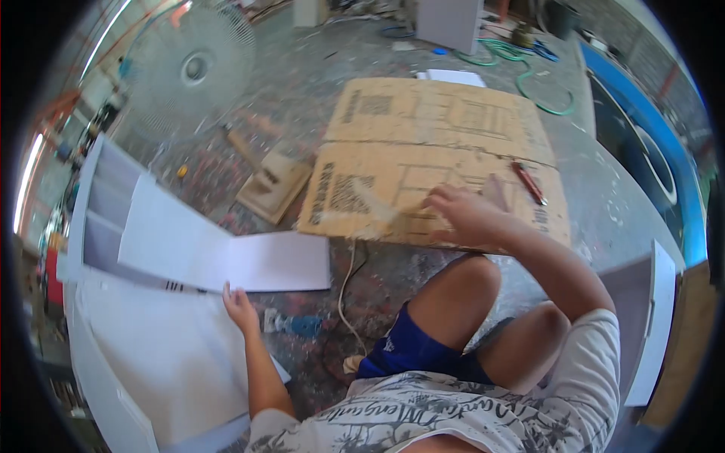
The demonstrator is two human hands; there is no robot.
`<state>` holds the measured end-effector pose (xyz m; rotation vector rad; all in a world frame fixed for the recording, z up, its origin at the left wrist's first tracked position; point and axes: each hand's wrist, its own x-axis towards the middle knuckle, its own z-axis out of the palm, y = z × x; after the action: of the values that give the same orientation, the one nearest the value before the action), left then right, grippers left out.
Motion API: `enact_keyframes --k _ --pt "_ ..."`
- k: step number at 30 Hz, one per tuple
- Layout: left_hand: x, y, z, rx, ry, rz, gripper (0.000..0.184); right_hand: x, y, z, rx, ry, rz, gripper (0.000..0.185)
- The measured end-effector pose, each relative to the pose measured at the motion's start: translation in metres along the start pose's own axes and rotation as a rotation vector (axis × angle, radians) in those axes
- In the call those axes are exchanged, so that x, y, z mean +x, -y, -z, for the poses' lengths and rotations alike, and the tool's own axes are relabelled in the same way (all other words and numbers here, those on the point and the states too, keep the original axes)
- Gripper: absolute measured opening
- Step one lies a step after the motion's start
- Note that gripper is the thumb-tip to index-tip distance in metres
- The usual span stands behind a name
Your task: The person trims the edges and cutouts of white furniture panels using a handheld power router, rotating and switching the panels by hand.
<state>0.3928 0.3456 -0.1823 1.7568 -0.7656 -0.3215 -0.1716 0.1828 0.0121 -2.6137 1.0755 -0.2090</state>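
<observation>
My left hand (240, 308) is at the near edge of a white panel (279, 260), its fingers closed on that edge. A second long white panel (170, 234) slopes up from there to the left, resting against a white cabinet frame (102, 219). My right hand (468, 217) is over a worn cardboard sheet (453, 143) in front of my knees, fingers apart and bent, with nothing visible in them. Beside that hand a small brownish piece (495, 192) lies on the cardboard. A red-handled utility knife (529, 183) lies farther right.
A wooden block (276, 185) and a hammer-like tool (240, 143) lie on the paint-stained floor. A blue power tool (294, 325) is below the panel, near a white cord (343, 294). A fan (192, 68) stands at back left. Green hose (521, 68) coils behind.
</observation>
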Motion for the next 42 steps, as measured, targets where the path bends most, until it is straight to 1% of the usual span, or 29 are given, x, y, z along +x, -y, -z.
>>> enact_keyframes --k 1,3,5,6,7,8,9,10,12,14,16,19,22,26,28,32,35,38,41,42 --pt "-0.005 0.024 0.001 0.013 0.011 -0.108 0.052 0.000 -0.004 -0.015 -0.052 -0.023 0.010 0.058" --pt "-0.020 0.015 0.009 0.001 0.025 0.014 0.050 -0.001 -0.012 -0.036 -0.128 -0.083 0.008 0.061" --pt "-0.029 -0.017 0.013 0.206 -0.057 -0.307 0.050 -0.002 -0.018 -0.053 -0.152 -0.144 0.011 0.063" --pt "-0.038 -0.036 0.021 0.320 -0.112 -0.458 0.049 -0.003 -0.018 -0.050 -0.150 -0.116 -0.040 0.063" --pt "-0.041 -0.055 0.030 0.353 -0.107 -0.484 0.050 -0.003 -0.018 -0.045 -0.143 -0.082 -0.073 0.062" --pt "-0.048 -0.082 0.035 0.379 -0.139 -0.554 0.049 0.000 -0.011 -0.043 -0.128 -0.043 -0.087 0.061" --pt "-0.053 -0.101 0.040 0.370 -0.181 -0.626 0.047 0.000 -0.003 -0.042 -0.158 -0.027 -0.146 0.061" --pt "-0.053 -0.122 0.048 0.455 -0.204 -0.841 0.043 0.000 0.004 -0.040 -0.189 -0.008 -0.190 0.062" --pt "-0.076 -0.186 0.056 0.517 -0.251 -1.049 0.028 0.002 0.008 -0.053 -0.246 -0.074 -0.169 0.065" --pt "-0.097 -0.228 0.068 0.563 -0.326 -1.235 0.021 0.002 0.022 -0.055 -0.295 -0.102 -0.148 0.069" --pt "-0.114 -0.260 0.081 0.579 -0.387 -1.363 0.017 0.004 0.031 -0.059 -0.333 -0.113 -0.155 0.076" --pt "-0.140 -0.292 0.103 0.702 -0.493 -1.441 0.014 0.005 0.031 -0.067 -0.352 -0.159 -0.126 0.082" --pt "-0.156 -0.307 0.122 0.821 -0.577 -1.442 0.013 0.004 0.025 -0.077 -0.365 -0.191 -0.111 0.088" --pt "-0.162 -0.313 0.133 0.803 -0.646 -1.402 0.017 0.001 0.021 -0.074 -0.343 -0.137 -0.143 0.092" --pt "-0.159 -0.313 0.136 0.828 -0.627 -1.385 0.016 0.000 0.021 -0.073 -0.351 -0.098 -0.174 0.093" --pt "-0.164 -0.305 0.142 0.935 -0.578 -1.397 0.020 0.002 0.014 -0.078 -0.325 -0.114 -0.170 0.096" --pt "-0.163 -0.303 0.158 1.014 -0.777 -1.406 0.023 0.000 0.014 -0.080 -0.350 -0.119 -0.155 0.100" --pt "-0.155 -0.299 0.189 1.051 -1.093 -1.247 0.037 0.001 0.010 -0.086 -0.345 -0.143 -0.148 0.106" --pt "-0.140 -0.284 0.228 1.249 -1.106 -1.049 0.049 0.002 0.010 -0.087 -0.333 -0.137 -0.155 0.106" --pt "-0.137 -0.274 0.239 1.266 -1.127 -1.043 0.051 0.002 0.010 -0.086 -0.323 -0.135 -0.151 0.106"
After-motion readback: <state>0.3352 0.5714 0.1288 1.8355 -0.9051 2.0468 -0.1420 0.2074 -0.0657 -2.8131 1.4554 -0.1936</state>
